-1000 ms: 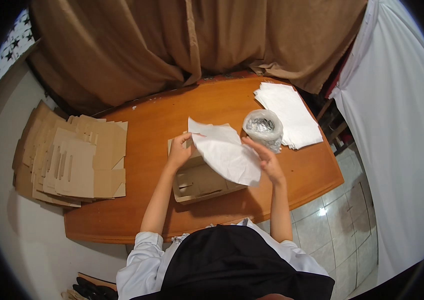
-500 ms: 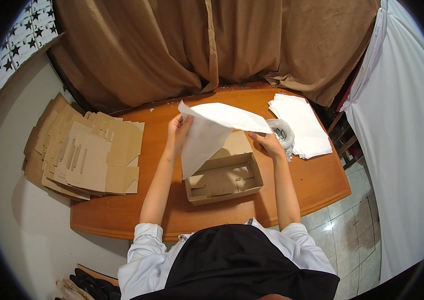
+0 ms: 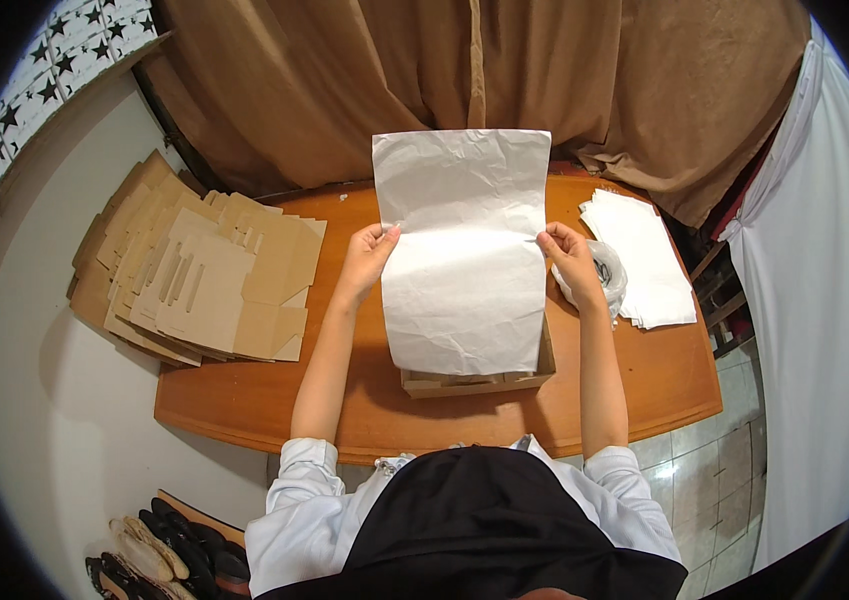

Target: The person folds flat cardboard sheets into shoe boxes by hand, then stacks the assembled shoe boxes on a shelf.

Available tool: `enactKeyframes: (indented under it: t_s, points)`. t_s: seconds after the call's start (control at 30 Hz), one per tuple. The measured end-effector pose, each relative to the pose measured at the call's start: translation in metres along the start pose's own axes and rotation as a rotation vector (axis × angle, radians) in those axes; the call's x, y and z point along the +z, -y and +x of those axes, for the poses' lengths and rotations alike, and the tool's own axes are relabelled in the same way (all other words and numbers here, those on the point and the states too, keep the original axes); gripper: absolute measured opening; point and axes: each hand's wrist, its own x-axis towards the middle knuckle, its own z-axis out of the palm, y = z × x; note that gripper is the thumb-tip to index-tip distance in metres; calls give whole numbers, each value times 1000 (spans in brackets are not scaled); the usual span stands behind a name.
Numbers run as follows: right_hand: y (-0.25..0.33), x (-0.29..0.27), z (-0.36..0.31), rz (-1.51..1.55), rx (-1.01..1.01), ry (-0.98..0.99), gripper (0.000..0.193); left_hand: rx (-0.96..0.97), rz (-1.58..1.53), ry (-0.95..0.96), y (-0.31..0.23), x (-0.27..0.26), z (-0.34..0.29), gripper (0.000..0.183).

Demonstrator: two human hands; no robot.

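Paper (image 3: 464, 295), likely light and limp, suits left hand (image 3: 366, 265) and right hand (image 3: 572, 262) pinching its sides, beyond the desk's near edge (image 3: 244, 437).

A brown curtain (image 3: 384, 90) hangs behind the wooden table (image 3: 264, 400); pale floor tiles (image 3: 702, 485) gleam.

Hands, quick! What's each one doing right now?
Left hand: closed, holding the paper by its left edge.
Right hand: closed, holding its right edge.
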Motion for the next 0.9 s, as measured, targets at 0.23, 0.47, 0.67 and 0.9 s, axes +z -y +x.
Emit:
enactKeyframes:
  t_s: [0.23, 0.47, 0.67, 0.9]
  points:
    - [-54, -16, -17, -194, 200, -40, 18, -99, 148, -74, 45, 18, -27, 32]
    - [-106, -16, -59, -735, 239, -177, 23, -205, 598, 45, 65, 30, -55, 67]
    - [-121, -7, -68, -890, 209, -297, 18, -87, 804, -33, 87, 41, -62, 83]
    - [-90, 16, -74, -1096, -105, -310, 33, 211, 988, 80, 54, 67, -82, 86]
